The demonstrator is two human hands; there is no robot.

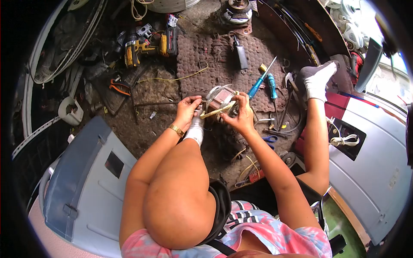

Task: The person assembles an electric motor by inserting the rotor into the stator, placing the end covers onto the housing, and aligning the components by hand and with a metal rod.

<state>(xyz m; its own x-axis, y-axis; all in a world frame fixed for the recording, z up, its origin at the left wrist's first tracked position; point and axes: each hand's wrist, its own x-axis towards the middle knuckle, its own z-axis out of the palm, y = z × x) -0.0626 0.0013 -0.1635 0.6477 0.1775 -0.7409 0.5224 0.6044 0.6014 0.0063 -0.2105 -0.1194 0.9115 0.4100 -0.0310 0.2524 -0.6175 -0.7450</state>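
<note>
A small electric motor (pixel 220 98), with a copper-brown core and a shiny metal end frame, is held above the floor by my white-socked foot (pixel 195 131). My right hand (pixel 241 115) grips its right side, thumb below and fingers on top. A pale yellowish strip (pixel 217 111) runs across its near side by my right thumb. At the motor's left side, my left hand (pixel 187 112) has thumb and fingers pinched together; what lies between the fingertips is too small to make out. A gold watch (pixel 175 128) is on my left wrist.
A brown woven mat (pixel 193 64) lies ahead, bearing a black-handled tool (pixel 240 53) and blue screwdrivers (pixel 258 86). A yellow cordless drill (pixel 137 50) is at left. Blue-handled scissors (pixel 270 139) lie at right. Grey appliance housings (pixel 92 167) flank me.
</note>
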